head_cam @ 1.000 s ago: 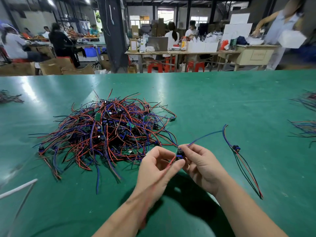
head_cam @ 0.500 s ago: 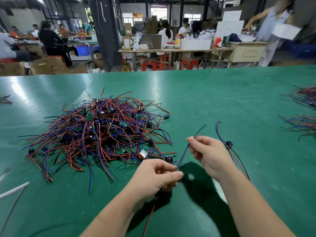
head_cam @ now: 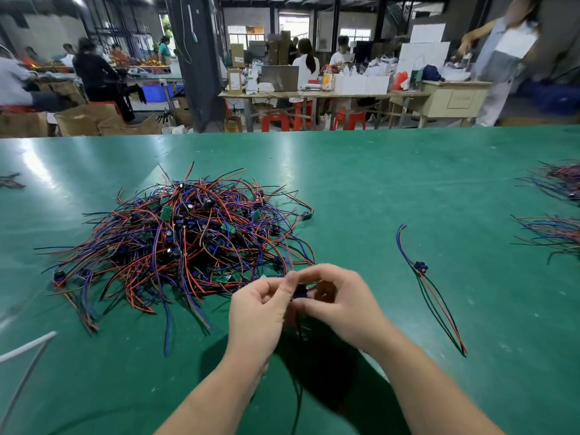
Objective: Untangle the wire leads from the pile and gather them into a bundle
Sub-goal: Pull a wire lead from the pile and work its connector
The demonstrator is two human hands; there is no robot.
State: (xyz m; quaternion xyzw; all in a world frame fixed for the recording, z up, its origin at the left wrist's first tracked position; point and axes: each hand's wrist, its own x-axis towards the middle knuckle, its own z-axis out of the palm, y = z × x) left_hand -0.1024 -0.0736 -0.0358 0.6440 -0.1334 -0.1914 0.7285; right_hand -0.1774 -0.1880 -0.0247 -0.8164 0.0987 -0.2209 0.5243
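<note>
A tangled pile of red, blue and black wire leads (head_cam: 185,243) with small green boards lies on the green table (head_cam: 361,189), left of centre. Just in front of its near right edge, my left hand (head_cam: 260,312) and my right hand (head_cam: 339,302) meet, both pinching one wire lead (head_cam: 300,291) with a dark blue part between the fingertips. Its wires hang down between my wrists, mostly hidden. One separated lead (head_cam: 422,271) lies alone on the table to the right of my hands.
More wire bundles (head_cam: 555,230) lie at the table's right edge, and a few stray wires (head_cam: 9,182) at the far left. A white cable (head_cam: 25,362) crosses the near left corner. People work at benches beyond the table's far edge.
My hands were apart half a second ago, stretching a blue wire between them. They have come together in front of the pile, and the lead is now bunched between the fingertips.
</note>
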